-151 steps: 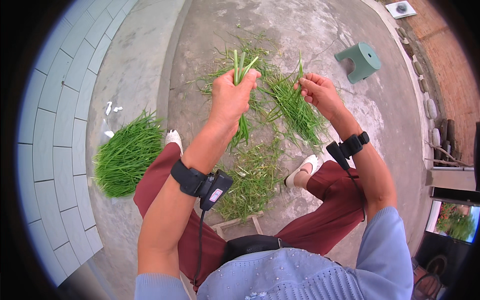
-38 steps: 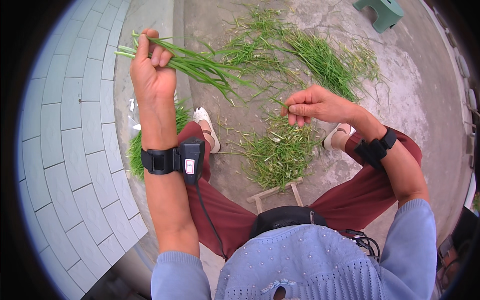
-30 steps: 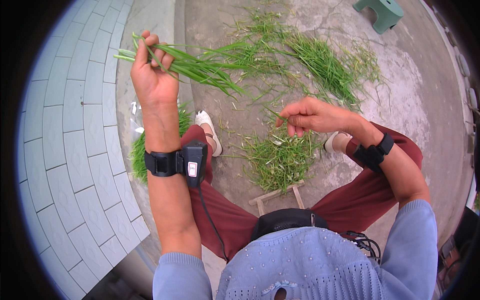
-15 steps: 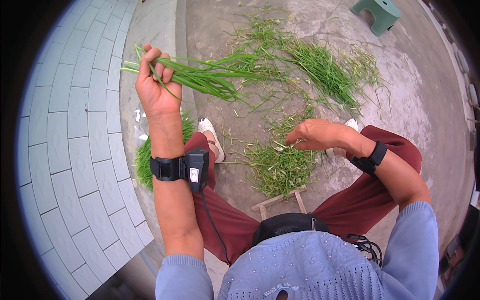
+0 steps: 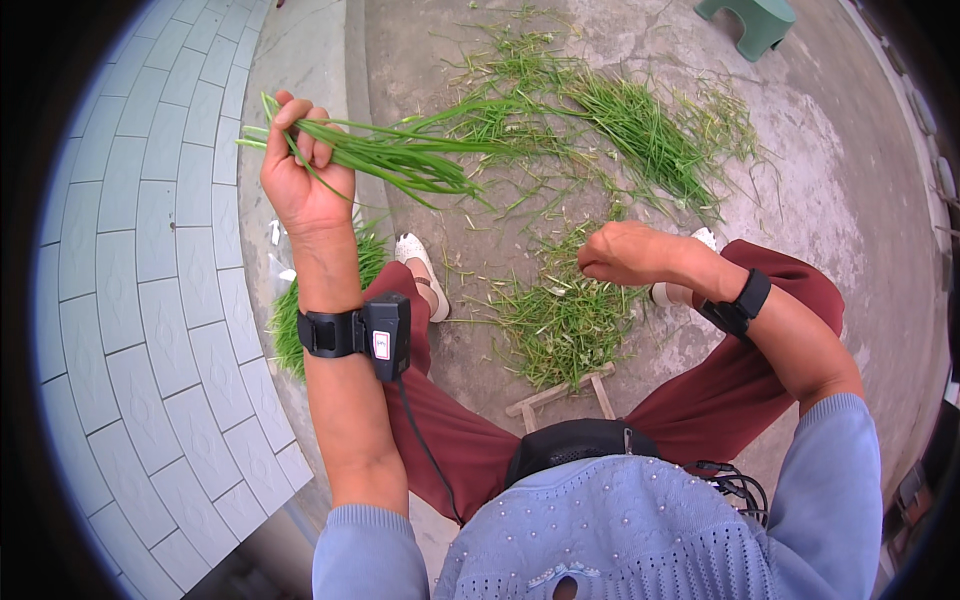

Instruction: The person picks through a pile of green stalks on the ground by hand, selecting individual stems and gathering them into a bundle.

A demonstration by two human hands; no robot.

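My left hand [image 5: 308, 190] is raised at the upper left, its fingers wrapped round a small bunch of green chives [image 5: 415, 160]. The pale cut ends stick out past the fingers to the left, and the long leaves trail to the right. My right hand [image 5: 628, 254] hangs over the right side of a heap of loose trimmings [image 5: 560, 335], apart from the bunch. Its fingers are curled in; whatever they may hold is hidden. Beyond my feet lies a larger pile of chives [image 5: 655, 150] on the concrete.
A thick, evenly laid chive bundle [image 5: 288, 335] rests beside my left leg, partly behind my forearm, with white plastic [image 5: 281, 270] near it. Pale tiling [image 5: 150, 320] borders the left. A green stool [image 5: 757, 22] stands far right; a wooden frame [image 5: 550, 396] is between my legs.
My right hand has drawn slightly to the right, and its fingers have gone from loosely extended to curled. The left hand with the chives has shifted a little to the left.
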